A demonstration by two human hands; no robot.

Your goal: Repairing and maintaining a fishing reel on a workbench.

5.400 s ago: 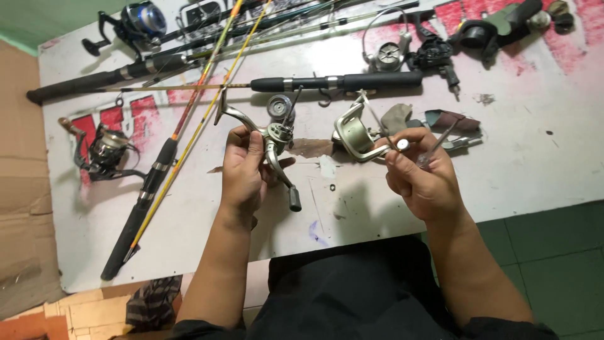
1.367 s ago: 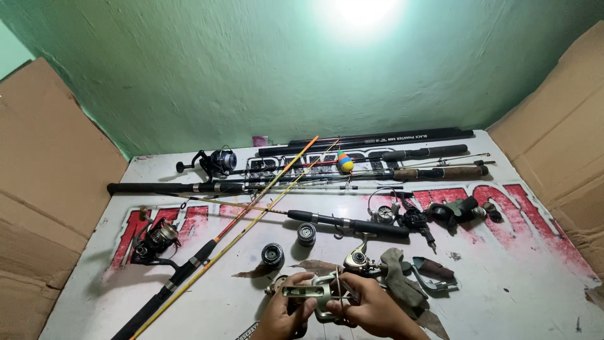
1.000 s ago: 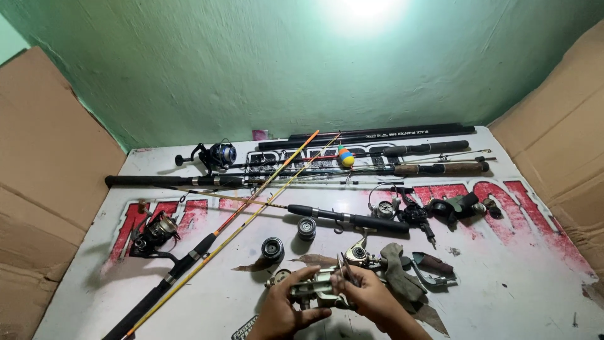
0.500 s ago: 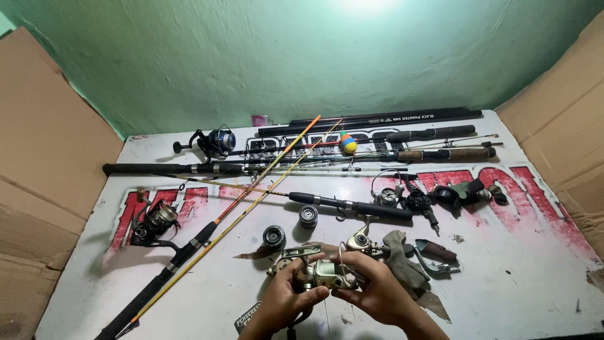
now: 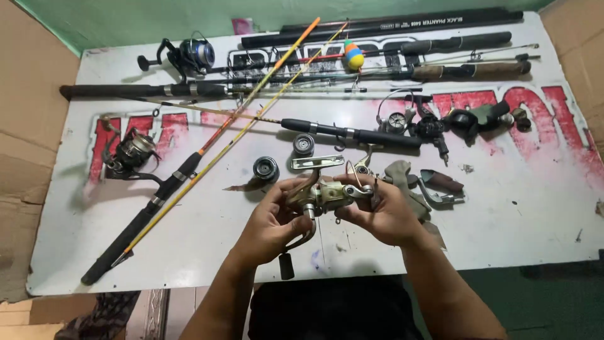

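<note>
We grip the grey spinning reel (image 5: 322, 196) with both hands above the white table (image 5: 528, 208). Our left hand (image 5: 272, 221) cups its body and crank, fingers curled. Our right hand (image 5: 384, 211) pinches its front end.

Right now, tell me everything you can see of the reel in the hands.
The reel is a spinning reel body of pale, worn, gold-grey metal, held just above the white table near its front edge. Its spool looks removed. A thin wire bail loops at its right end, a flat foot juts up behind it, and a crank handle with a dark knob hangs below. The left hand cups it from the left; the right hand pinches its right end.
</note>
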